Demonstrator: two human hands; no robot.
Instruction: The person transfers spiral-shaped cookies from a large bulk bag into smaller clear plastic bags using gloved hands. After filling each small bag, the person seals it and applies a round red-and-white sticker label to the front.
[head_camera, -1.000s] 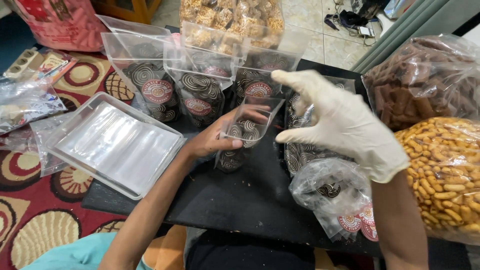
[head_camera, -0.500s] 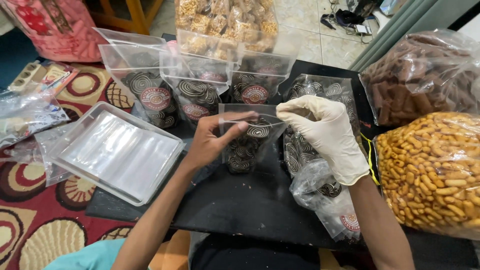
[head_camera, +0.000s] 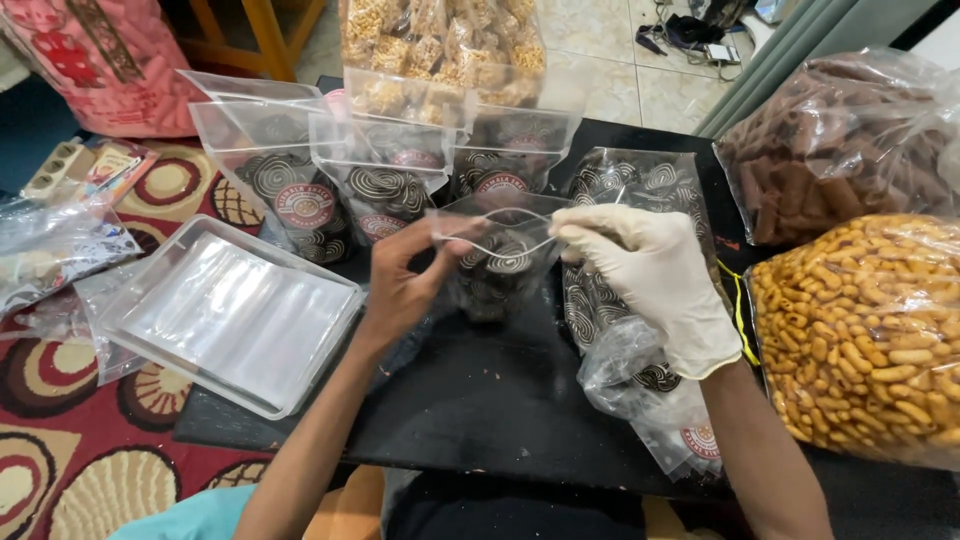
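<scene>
Head view, looking down over a black table (head_camera: 480, 400).

Item: clear zip pouch (head_camera: 495, 262), part-filled with dark spiral-patterned biscuits; standing upright at table centre, mouth open at the top, held between both hands.

Left hand (head_camera: 405, 285): bare; thumb and forefinger pinched together on the pouch's left top edge, remaining fingers curled beside the pouch wall.

Right hand (head_camera: 655, 280): in a white glove; fingertips (head_camera: 572, 232) drawn together, gripping the right top corner of the same pouch.

Behind the pouch: row of filled pouches (head_camera: 385, 185) of the same spiral biscuits, upright, mouths open, touching one another. Further back: bag of pale clustered snacks (head_camera: 440, 45).

Right of the pouch: large flat bag of spiral biscuits (head_camera: 640, 185) lying on the table, partly under the gloved hand; crumpled clear bag (head_camera: 640, 385) near the right wrist.

Far right: bulk bag of golden peanut-shaped snacks (head_camera: 865, 335); above it, bulk bag of brown rolled sticks (head_camera: 840, 140).

Left of the table: clear plastic tray (head_camera: 225, 310) with a stack of empty flat pouches, resting partly on the table edge. Patterned red mat (head_camera: 60, 440) below. Small clear bags (head_camera: 50, 245) at the far left; contents unclear.
</scene>
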